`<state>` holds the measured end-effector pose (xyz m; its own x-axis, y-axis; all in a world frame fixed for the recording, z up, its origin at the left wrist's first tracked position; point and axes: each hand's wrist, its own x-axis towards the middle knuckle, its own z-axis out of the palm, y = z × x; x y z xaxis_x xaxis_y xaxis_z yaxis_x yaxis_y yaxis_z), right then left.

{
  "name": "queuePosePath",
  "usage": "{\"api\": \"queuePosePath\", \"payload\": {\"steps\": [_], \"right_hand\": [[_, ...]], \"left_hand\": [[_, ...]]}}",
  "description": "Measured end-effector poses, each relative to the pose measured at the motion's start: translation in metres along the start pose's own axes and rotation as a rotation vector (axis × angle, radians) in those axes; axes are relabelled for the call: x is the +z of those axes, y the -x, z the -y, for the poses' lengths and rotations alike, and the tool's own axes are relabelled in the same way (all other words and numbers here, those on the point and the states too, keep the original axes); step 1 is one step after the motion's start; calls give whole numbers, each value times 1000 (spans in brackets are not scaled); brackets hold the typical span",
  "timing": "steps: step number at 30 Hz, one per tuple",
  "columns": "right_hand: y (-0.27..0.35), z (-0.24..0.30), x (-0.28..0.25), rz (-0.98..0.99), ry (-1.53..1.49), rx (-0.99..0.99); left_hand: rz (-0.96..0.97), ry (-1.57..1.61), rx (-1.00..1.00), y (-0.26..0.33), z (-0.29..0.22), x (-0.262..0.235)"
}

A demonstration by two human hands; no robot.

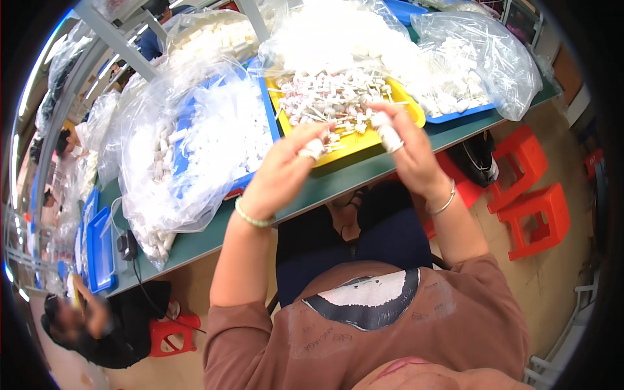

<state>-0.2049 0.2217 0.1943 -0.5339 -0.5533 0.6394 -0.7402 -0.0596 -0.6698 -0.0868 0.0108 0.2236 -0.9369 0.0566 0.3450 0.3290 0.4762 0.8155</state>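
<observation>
Green table edge [338,185] under both hands [286,170] [404,146]; yellow tray [364,140] just beyond.

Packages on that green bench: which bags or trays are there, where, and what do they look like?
Yellow tray: centre, under both hands, rectangular, holding small white and pink parts.
Large clear bag: left, crumpled, full of white pieces.
Clear bag: right, in a blue tray.
No labels or screens visible.
</observation>
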Motion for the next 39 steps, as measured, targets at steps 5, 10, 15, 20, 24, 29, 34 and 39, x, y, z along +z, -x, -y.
{"api": "queuePosePath", "payload": {"steps": [5,10,15,20,24,29,34,39], "right_hand": [[37,4,35,144,-271,79],[60,10,44,148,-683,360],[67,5,51,-2,-615,314],[62,12,37,-1,-226,106],[60,9,34,26,1,-189],[66,9,47,79,27,-259],[70,8,56,112,-7,-233],[74,8,56,84,-48,-190]], "left_hand": [[-69,358,-170,40,-3,32],[-227,646,-220,60,7,46],[-315,582,-216,68,15,50],[-278,504,-125,70,12,54],[-194,379,-266,70,7,40],[-181,914,-509,65,14,52],[-291,1159,-538,64,20,69],[-390,1198,-530,63,8,82]]}}
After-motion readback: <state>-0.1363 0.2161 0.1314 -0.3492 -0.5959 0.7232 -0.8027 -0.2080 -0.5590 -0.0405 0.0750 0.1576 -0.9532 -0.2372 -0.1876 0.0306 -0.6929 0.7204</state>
